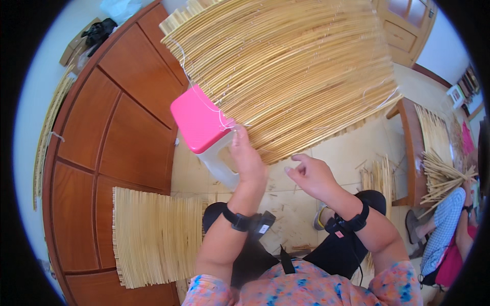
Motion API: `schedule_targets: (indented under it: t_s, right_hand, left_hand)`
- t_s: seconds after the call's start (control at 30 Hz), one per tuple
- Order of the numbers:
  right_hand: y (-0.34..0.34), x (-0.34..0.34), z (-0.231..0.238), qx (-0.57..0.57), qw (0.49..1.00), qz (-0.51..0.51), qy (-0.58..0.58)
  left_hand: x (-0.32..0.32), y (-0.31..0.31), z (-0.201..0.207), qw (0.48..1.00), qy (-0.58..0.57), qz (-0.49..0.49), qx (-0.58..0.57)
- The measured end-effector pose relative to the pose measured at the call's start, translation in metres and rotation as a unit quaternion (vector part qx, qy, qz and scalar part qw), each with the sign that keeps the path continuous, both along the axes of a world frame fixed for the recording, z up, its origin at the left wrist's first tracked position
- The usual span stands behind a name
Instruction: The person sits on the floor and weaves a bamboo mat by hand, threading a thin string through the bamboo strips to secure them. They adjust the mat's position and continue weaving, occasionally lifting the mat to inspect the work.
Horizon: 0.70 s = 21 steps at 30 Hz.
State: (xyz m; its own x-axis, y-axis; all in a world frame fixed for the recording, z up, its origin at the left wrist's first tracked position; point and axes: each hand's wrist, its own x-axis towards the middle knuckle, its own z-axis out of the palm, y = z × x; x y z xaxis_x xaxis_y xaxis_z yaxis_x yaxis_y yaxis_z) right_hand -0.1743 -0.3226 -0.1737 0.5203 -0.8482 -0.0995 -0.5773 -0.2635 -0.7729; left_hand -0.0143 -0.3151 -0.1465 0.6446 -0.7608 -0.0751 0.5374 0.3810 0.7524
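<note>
A large mat of straw-coloured reed stalks [291, 71], bound with rows of white thread, spreads out in front of me. Its near left corner reaches over a stool with a pink seat [201, 120] and whitish legs. My left hand [248, 158] is at that corner, thumb and finger closed on a loose white string [222, 116] that runs up along the mat's left edge. Just below the near edge is my right hand [314, 177], its fingers bent, thumb and forefinger apart. Nothing shows between them.
A smaller reed mat [158, 237] leans by the brown wooden cabinet [130, 135] on the left. At right, a wooden bench [406, 148] bears a reed panel and a stalk bundle [444, 176], beside another person [444, 234]. Stalk scraps litter the tiled floor [286, 204].
</note>
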Motion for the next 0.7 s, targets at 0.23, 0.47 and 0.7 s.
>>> schedule_targets:
  t_s: [0.23,0.47,0.7]
  right_hand:
    - [-0.014,0.012,-0.006,0.264,0.813,-0.073,-0.514]
    - [-0.035,0.004,0.019,0.253,0.742,-0.073,-0.616]
    - [-0.051,-0.017,0.018,0.263,0.720,-0.088,-0.637]
  left_hand:
    - [-0.017,0.001,0.004,0.995,0.062,-0.041,-0.062]
    - [-0.022,0.003,-0.003,0.991,0.007,-0.115,-0.071]
    - [0.016,0.007,0.006,0.986,0.001,-0.164,-0.009]
